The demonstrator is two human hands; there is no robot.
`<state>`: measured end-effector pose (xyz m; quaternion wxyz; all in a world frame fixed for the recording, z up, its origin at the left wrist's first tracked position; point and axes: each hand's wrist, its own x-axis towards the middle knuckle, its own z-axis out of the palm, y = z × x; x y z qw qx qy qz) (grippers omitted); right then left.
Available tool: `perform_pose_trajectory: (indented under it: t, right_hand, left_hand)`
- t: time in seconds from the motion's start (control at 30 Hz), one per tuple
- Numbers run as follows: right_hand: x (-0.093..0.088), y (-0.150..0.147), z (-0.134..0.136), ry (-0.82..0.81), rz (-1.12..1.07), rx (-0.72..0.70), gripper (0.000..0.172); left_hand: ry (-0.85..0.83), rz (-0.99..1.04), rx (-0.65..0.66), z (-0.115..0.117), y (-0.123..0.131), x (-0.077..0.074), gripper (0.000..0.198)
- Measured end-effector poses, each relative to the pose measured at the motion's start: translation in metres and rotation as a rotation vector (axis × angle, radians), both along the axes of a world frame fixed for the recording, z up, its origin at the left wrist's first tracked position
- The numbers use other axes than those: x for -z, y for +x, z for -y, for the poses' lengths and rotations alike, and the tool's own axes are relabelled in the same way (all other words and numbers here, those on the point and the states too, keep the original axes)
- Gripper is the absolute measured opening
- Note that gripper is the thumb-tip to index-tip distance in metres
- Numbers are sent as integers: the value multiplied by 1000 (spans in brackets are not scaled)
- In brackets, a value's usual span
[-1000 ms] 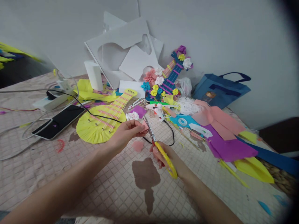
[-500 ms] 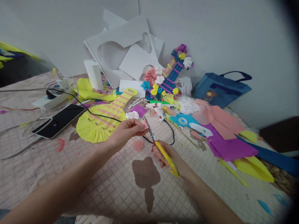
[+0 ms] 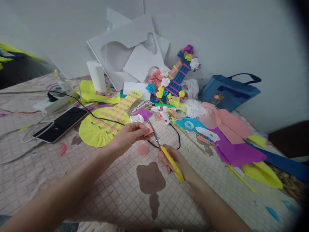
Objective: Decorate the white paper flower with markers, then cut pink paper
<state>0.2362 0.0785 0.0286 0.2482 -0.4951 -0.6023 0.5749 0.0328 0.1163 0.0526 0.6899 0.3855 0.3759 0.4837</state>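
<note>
Head view: left hand (image 3: 131, 133) closed in a pinch on a small pink paper piece (image 3: 150, 129), thumb against fingers, held up over the middle of the table (image 3: 108, 196). Right hand (image 3: 177, 161) wrapped round the handle of the yellow-handled scissors (image 3: 172, 163), blades pointing at the far edge and slightly left, tips right up at the small pink paper piece; blade gap too small to read. Loose pink scrap (image 3: 142, 150) lies on the table just below the left hand. Dark patch (image 3: 151, 178) on the surface, between the hands and the near edge. Toward the left side: yellow paper guitar (image 3: 103, 129) lying flat, neck angled to the far edge, black cable (image 3: 70, 97) crossing its body; phone (image 3: 61, 125) beside it, power strip (image 3: 53, 104) beyond. Just past the left hand: crumpled white clump (image 3: 136, 118), purple square (image 3: 143, 114), then a white glue gun (image 3: 164, 113) to their right. Far edge, against the wall: white boards (image 3: 142, 61) with cut-outs, white roll (image 3: 97, 77) upright at their left, blue guitar (image 3: 177, 79) tilted back with paper flowers on it. Blue bag (image 3: 229, 91) sits at the far right corner. Along the right edge: pink sheets (image 3: 231, 125) partly over a purple sheet (image 3: 238, 149), yellow paper (image 3: 263, 174) nearer.
</note>
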Motion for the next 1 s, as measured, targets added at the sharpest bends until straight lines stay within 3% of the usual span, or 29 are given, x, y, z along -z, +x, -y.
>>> perform_pose_trajectory:
  t: [0.27,0.43,0.6,0.83,1.0]
  right_hand:
    - [-8,-2,1,35,-32,31,47]
    - [-3,-2,1,-3,18,83,46]
    - [2,-2,-2,-40,-158,171,50]
    - [-2,-5,-4,90,-239,291,41]
    - [1,-9,-4,98,-256,341,32]
  left_hand:
    - [-2,2,-1,-1,0,-2,27]
    - [-2,-2,-9,-2,0,-2,27]
    - [28,-105,-9,-4,-1,1,26]
    - [92,-392,186,6,10,14,29]
    - [142,-531,244,11,15,19,31]
